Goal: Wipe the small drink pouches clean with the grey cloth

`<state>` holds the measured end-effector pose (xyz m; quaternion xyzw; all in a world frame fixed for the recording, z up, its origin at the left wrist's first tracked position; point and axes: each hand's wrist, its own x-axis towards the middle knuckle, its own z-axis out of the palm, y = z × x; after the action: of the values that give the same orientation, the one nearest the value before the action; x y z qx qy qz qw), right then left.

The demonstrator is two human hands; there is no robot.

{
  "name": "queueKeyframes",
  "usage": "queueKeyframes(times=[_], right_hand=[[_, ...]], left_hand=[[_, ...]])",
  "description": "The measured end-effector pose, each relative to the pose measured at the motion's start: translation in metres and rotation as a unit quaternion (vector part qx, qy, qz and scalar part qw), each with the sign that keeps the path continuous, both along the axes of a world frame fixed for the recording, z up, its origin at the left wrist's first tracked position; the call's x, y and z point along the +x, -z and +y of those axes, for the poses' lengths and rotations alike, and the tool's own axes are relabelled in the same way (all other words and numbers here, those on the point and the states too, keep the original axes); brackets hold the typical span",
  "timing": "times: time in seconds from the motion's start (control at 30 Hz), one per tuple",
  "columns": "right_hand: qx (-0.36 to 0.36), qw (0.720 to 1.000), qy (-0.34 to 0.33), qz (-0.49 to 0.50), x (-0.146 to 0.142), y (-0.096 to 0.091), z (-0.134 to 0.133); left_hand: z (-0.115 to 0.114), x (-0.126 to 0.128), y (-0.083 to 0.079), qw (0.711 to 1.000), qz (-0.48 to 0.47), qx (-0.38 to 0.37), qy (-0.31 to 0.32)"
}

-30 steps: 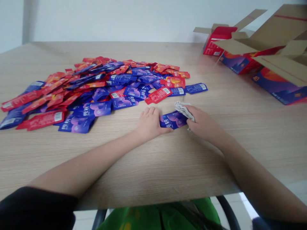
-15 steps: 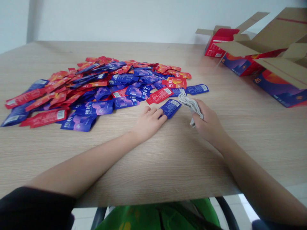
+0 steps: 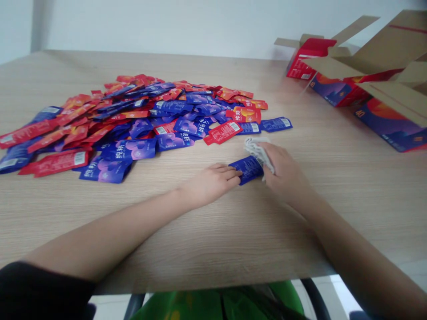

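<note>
A single blue pouch (image 3: 247,170) lies flat on the table in front of me, printed side up. The fingers of my left hand (image 3: 215,183) are closed over its left end and hold it there. My right hand (image 3: 285,171) grips a bunched white cloth (image 3: 258,150), which touches the pouch's right end and covers part of it. The thumb and fingers press the cloth together. Beyond my hands, a red pouch (image 3: 223,133) lies at the near edge of a large pile of red and blue pouches (image 3: 136,153).
Open cardboard boxes stand at the right: a small red box (image 3: 296,66) by the wall, a blue-and-red box (image 3: 328,91) and a nearer one (image 3: 383,126), flaps raised. The wooden table's (image 3: 200,249) front edge is close to my body.
The blue pouch and my left hand have shifted right and nearer to me. My right hand has brought the cloth down onto the pouch's right end.
</note>
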<state>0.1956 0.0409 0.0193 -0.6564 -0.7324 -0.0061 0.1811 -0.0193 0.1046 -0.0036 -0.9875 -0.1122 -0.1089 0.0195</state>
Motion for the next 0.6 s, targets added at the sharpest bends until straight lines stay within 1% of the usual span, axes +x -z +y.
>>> queueKeyframes(times=[0.07, 0.13, 0.2, 0.27, 0.33, 0.4, 0.47, 0.6], right_hand=[[-0.072, 0.994, 0.01, -0.08, -0.005, 0.009, 0.001], [-0.108, 0.986, 0.025, -0.128, -0.007, 0.015, 0.001], [-0.118, 0.983, 0.022, -0.142, -0.007, 0.017, 0.001], [-0.127, 0.981, 0.019, -0.148, -0.004, 0.015, 0.001], [-0.139, 0.978, 0.027, -0.151, 0.0, 0.011, 0.0], [-0.151, 0.977, 0.04, -0.146, 0.002, 0.008, -0.001], [-0.153, 0.976, 0.054, -0.144, 0.001, 0.008, -0.001], [-0.119, 0.979, 0.058, -0.153, -0.01, 0.014, 0.001]], left_hand=[[-0.006, 0.002, 0.0, 1.0, -0.001, 0.004, -0.022], [-0.014, 0.004, 0.002, 0.998, -0.001, 0.022, -0.062], [-0.022, 0.005, 0.004, 0.993, 0.011, 0.049, -0.108], [-0.027, 0.006, 0.007, 0.988, 0.026, 0.072, -0.132], [-0.029, 0.006, 0.01, 0.985, 0.038, 0.076, -0.151], [-0.029, 0.006, 0.011, 0.983, 0.041, 0.063, -0.17], [-0.027, 0.006, 0.01, 0.982, 0.036, 0.049, -0.181], [-0.026, 0.004, 0.007, 0.984, 0.033, 0.038, -0.168]])
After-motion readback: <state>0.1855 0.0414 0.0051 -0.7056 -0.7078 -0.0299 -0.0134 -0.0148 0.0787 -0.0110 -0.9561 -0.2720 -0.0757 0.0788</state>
